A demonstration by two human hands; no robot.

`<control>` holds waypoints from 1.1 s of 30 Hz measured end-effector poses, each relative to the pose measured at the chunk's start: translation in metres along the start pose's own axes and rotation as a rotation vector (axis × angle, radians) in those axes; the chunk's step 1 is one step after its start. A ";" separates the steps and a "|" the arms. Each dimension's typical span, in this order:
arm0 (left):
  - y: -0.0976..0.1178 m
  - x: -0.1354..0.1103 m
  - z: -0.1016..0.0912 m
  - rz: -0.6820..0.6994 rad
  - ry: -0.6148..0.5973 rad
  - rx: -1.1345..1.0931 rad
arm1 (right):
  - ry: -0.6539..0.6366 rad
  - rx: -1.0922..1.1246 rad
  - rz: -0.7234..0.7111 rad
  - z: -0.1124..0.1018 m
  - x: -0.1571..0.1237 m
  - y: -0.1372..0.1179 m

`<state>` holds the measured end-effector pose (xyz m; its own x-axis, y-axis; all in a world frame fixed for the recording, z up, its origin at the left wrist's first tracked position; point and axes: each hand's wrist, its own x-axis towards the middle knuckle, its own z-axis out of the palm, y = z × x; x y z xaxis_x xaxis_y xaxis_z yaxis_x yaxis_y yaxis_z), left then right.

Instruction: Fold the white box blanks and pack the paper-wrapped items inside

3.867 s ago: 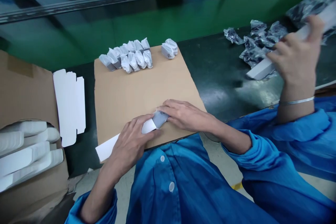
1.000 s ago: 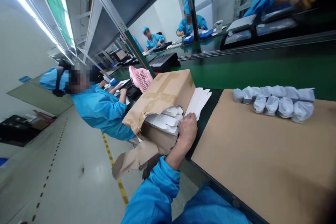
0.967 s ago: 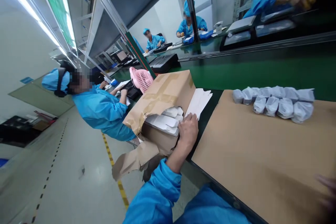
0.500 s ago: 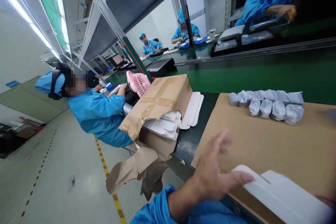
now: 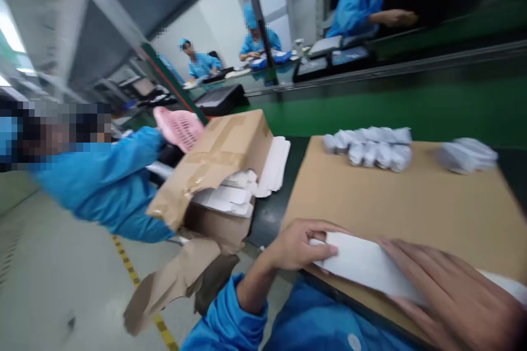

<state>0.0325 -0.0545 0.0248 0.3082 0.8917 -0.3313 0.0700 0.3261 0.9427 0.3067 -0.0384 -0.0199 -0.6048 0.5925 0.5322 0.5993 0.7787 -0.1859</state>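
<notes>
A long white paper carton (image 5: 362, 260) is held low over the front of a brown cardboard sheet (image 5: 395, 203). My left hand (image 5: 298, 244) pinches its left end, thumb in front and fingers behind. Around its right part my right hand (image 5: 453, 290) is closed, fingers over the top and thumb below; it hides that end. Beyond the hands, small pale wrapped packets (image 5: 370, 145) stand in two rows on the sheet. Another wrapped bundle (image 5: 467, 154) lies to their right, blurred.
To the left stands a torn cardboard box (image 5: 230, 145) with flat white cartons inside; more flat cartons (image 5: 274, 167) lie beside it. A torn flap (image 5: 173, 285) hangs over the floor. A pink fan (image 5: 179, 126) and a co-worker's blue sleeve (image 5: 111, 186) are further left.
My left hand has closed on the carton's left end. My right hand has come into view over its right part. The view has shifted right, showing another wrapped bundle.
</notes>
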 end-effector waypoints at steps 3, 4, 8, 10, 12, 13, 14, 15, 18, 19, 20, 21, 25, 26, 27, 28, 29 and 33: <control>-0.003 0.004 0.003 0.009 0.006 0.015 | -0.151 -0.031 -0.087 -0.024 0.010 -0.008; -0.005 0.007 0.005 0.013 0.005 0.013 | -0.176 -0.035 -0.094 -0.029 0.014 -0.009; -0.014 0.022 0.011 0.100 0.186 0.166 | -0.212 -0.173 -0.089 -0.030 0.021 -0.016; -0.016 0.026 0.010 0.165 0.315 0.277 | -0.204 -0.263 -0.127 -0.029 0.021 -0.021; -0.016 0.026 0.006 0.190 0.358 0.308 | -0.183 -0.300 -0.152 -0.029 0.021 -0.022; -0.016 0.025 0.004 0.199 0.356 0.287 | -0.162 -0.309 -0.134 -0.030 0.022 -0.019; -0.017 0.024 0.003 0.227 0.365 0.247 | -0.130 -0.322 -0.085 -0.030 0.022 -0.016; -0.018 0.021 0.005 0.282 0.393 0.190 | -0.084 -0.341 -0.010 -0.029 0.023 -0.011; -0.025 0.015 0.024 0.521 0.467 0.014 | 0.089 -0.429 0.240 -0.022 0.024 -0.007; -0.028 0.014 0.035 0.571 0.449 -0.012 | 0.122 -0.441 0.273 -0.017 0.024 -0.010; -0.031 0.014 0.047 0.585 0.427 -0.017 | 0.125 -0.426 0.268 -0.012 0.023 -0.017; -0.033 0.016 0.058 0.561 0.424 -0.015 | 0.113 -0.383 0.236 -0.008 0.022 -0.025; -0.035 0.028 0.077 0.347 0.614 0.116 | -0.047 0.106 0.203 -0.006 0.020 -0.052; -0.033 0.030 0.076 0.323 0.610 0.181 | -0.054 0.248 0.279 -0.010 0.022 -0.053; -0.032 0.031 0.073 0.324 0.574 0.246 | -0.048 0.379 0.357 -0.014 0.025 -0.051; -0.030 0.031 0.070 0.346 0.532 0.300 | -0.034 0.494 0.420 -0.019 0.028 -0.047; -0.029 0.031 0.067 0.382 0.506 0.337 | -0.006 0.587 0.454 -0.022 0.032 -0.042; -0.029 0.027 0.060 0.472 0.466 0.373 | -0.014 0.820 0.404 -0.027 0.045 -0.023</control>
<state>0.0957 -0.0589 -0.0087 -0.0421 0.9775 0.2066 0.3722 -0.1765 0.9112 0.2796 -0.0356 0.0306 -0.4396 0.8500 0.2904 0.2090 0.4112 -0.8872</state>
